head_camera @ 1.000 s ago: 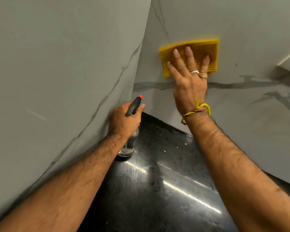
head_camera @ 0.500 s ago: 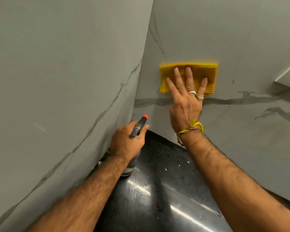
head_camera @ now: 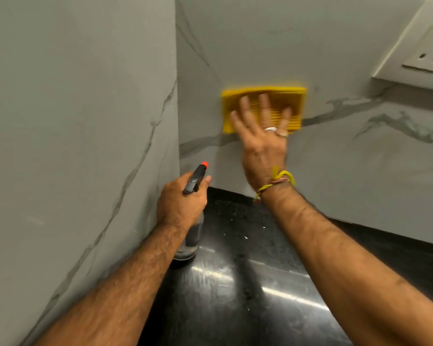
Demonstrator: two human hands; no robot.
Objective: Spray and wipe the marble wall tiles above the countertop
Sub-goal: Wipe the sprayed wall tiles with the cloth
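Observation:
A yellow ribbed cloth (head_camera: 294,101) lies flat against the back marble wall (head_camera: 335,171), just above a grey vein. My right hand (head_camera: 261,136) presses it to the tile with straight, spread fingers. My left hand (head_camera: 180,203) grips a clear spray bottle (head_camera: 191,236) with a black head and orange nozzle tip, in the corner by the left marble wall (head_camera: 73,121). The bottle's base rests on or just above the black countertop (head_camera: 235,283); which one I cannot tell.
A white socket plate (head_camera: 420,51) sits on the back wall at the upper right. The two marble walls meet in a corner left of the cloth. The glossy black countertop runs along below both walls.
My right hand and the cloth have slid down the back wall toward the grey vein. The view has tilted, bringing the socket plate into sight. The left hand keeps its hold on the bottle.

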